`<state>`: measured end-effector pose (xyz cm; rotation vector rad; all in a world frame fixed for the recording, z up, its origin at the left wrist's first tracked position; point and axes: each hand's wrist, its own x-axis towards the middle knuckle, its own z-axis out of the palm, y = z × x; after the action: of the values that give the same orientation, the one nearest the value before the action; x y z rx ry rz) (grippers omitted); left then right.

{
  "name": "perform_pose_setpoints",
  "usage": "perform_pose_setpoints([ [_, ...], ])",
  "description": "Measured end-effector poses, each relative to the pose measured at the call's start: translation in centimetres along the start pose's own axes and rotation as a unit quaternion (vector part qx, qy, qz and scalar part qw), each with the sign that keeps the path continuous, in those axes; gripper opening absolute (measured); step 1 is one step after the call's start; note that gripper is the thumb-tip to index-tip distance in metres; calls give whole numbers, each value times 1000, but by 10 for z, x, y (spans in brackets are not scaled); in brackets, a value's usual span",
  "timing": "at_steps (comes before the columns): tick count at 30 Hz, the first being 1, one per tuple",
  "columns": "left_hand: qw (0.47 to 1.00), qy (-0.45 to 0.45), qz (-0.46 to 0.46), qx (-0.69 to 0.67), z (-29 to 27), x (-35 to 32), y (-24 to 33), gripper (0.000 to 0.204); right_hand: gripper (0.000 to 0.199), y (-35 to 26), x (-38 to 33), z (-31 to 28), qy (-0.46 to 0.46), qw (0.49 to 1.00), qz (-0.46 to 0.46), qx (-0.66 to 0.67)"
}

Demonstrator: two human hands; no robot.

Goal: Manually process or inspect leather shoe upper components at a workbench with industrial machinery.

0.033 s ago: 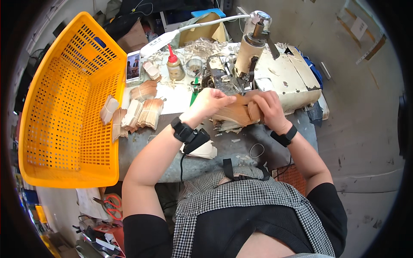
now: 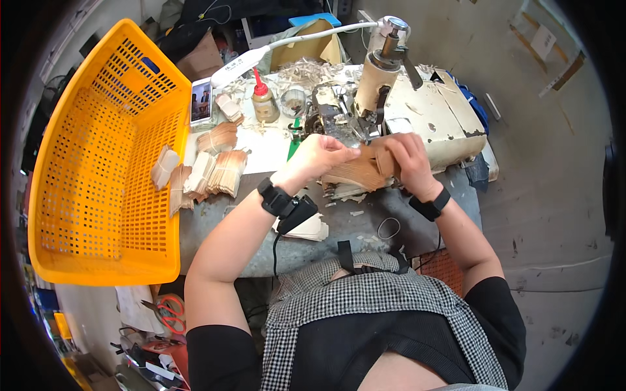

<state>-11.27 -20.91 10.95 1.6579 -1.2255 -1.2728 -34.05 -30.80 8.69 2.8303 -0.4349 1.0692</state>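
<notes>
At the front of a cream-coloured bench machine (image 2: 375, 85), both my hands work on thin brown pieces (image 2: 355, 173) that look like leather or card. My left hand (image 2: 324, 158) is closed, thumb and fingertips pinched on the edge of a brown piece by the machine's working point. Slightly blurred, my right hand (image 2: 409, 163) curls over more of the brown pieces on the right side. A fanned stack of these pieces lies below and between the hands. My fingers hide the spot where the piece meets the machine.
A large yellow crate (image 2: 173, 228) stands at left. Beside it lie banded bundles (image 2: 228, 171) and a phone (image 2: 201, 101). A red-tipped bottle (image 2: 265, 104), a glass jar (image 2: 293, 102) and scraps sit behind. Nearer are pale pieces (image 2: 310, 228) and a rubber band (image 2: 389, 228).
My right hand has shifted very slightly, its fingers lifting and turning over the brown pieces. My left hand has moved a touch to the right.
</notes>
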Motion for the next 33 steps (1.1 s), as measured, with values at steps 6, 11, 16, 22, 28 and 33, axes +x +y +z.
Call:
perform_pose_setpoints([
  [6, 996, -58, 6, -71, -17, 2, -21, 22, 31, 12, -8, 2, 59, 995, 53, 59],
  [11, 999, 8, -37, -8, -13, 5, -7, 22, 33, 6, -20, 6, -5, 997, -41, 67],
  [16, 999, -20, 27, 18, -5, 10, -13, 25, 31, 9, 0, 4, 24, 999, 23, 16],
  [22, 1000, -1, -2, -21, -20, 4, -15, 29, 30, 16, -17, 6, 24, 994, 31, 102],
  [28, 997, 27, 3, 73, -2, 4, 4, 28, 26, 5, -6, 7, 5, 999, -10, 38],
  [33, 994, -78, 38, -70, -13, 4, -16, 21, 32, 20, -4, 2, -1, 998, 31, 60],
])
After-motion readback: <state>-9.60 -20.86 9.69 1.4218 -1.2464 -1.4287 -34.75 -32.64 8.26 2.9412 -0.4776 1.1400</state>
